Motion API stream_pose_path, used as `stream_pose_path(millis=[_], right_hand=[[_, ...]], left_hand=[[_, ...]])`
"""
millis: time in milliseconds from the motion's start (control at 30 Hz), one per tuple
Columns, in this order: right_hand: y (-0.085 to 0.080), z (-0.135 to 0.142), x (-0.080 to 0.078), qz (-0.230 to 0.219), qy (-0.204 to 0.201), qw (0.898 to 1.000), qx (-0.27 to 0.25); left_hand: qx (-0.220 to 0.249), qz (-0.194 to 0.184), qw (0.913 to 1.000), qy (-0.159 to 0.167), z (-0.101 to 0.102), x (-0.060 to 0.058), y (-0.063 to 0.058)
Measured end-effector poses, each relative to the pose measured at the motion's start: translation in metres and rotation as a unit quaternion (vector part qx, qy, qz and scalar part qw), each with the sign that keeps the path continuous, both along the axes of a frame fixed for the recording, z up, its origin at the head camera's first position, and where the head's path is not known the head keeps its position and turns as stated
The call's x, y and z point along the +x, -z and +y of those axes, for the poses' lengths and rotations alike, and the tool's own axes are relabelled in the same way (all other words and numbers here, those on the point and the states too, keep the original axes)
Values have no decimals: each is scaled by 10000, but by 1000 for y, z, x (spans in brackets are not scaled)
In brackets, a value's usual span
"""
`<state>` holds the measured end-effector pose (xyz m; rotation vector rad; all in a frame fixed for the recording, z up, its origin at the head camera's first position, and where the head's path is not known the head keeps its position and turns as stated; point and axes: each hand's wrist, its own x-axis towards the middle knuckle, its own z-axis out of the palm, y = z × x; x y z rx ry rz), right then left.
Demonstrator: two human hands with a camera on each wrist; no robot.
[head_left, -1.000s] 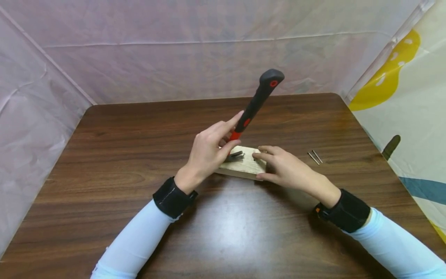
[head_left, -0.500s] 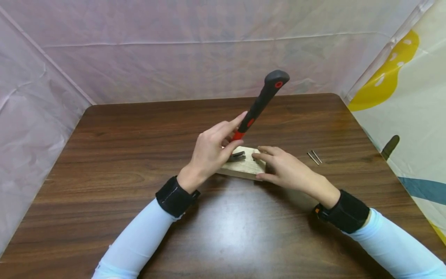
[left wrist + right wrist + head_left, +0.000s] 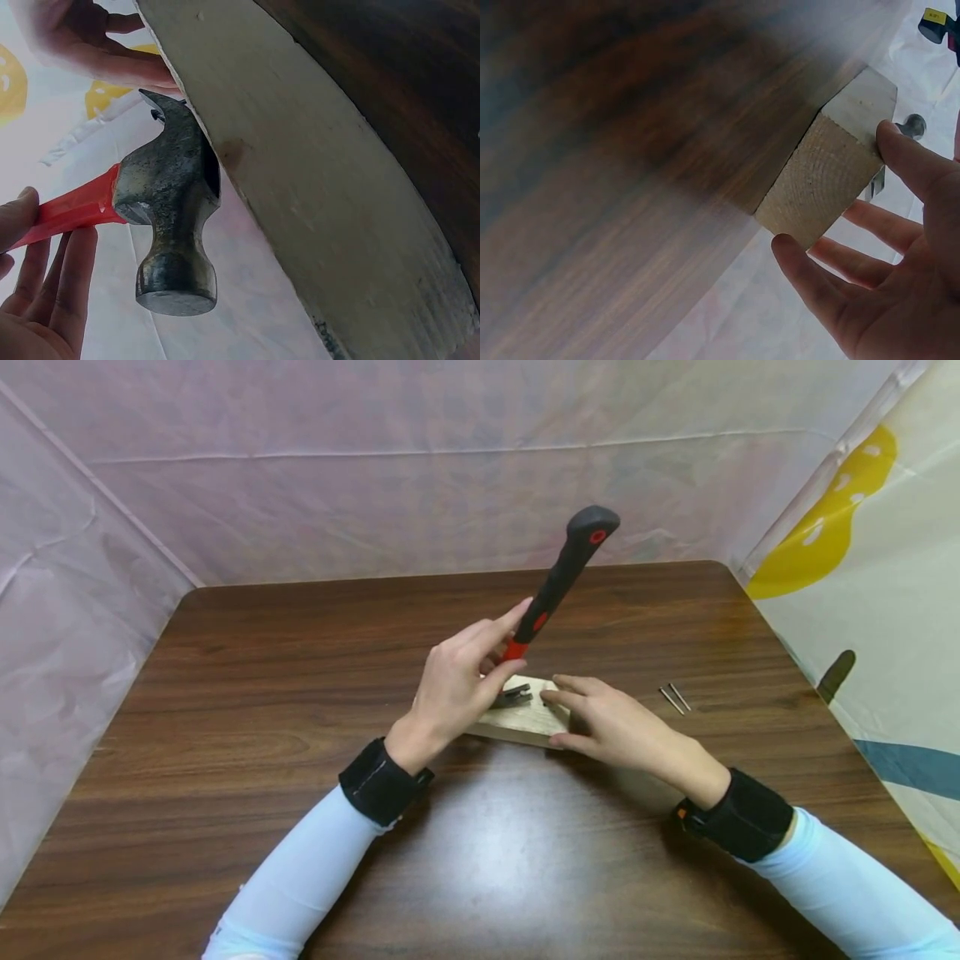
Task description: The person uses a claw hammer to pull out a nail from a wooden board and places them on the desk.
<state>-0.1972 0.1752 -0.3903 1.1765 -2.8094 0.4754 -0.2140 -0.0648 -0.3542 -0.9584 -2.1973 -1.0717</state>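
Note:
A claw hammer with a black and red handle stands tilted in my left hand, handle end up and to the right. Thumb and fingers hold it on the red part of the handle, just above the steel head. The head is low over a pale wooden block, claw pointing right along its top face. My right hand grips the block's right end, thumb on the near side and fingertips over the top and far edge. The block's end grain shows in the right wrist view.
Two loose nails lie side by side on the brown wooden table, right of the block. A pale cloth sheet hangs behind the table, and a patterned cloth hangs on the right.
The hammer and left hand have shifted slightly right, with the handle end leaning a little farther right. My right hand and the block stay in nearly the same place.

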Motion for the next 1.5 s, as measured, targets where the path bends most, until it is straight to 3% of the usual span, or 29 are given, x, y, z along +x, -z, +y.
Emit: stream_pose_path(millis=[1067, 1500], right_hand=[[0, -3, 0, -201, 30, 9998, 75], [0, -6, -1, 211, -472, 9979, -393]], left_hand=[[331, -266, 9991, -92, -9, 3, 1], [271, -394, 9985, -250, -11, 6, 2]])
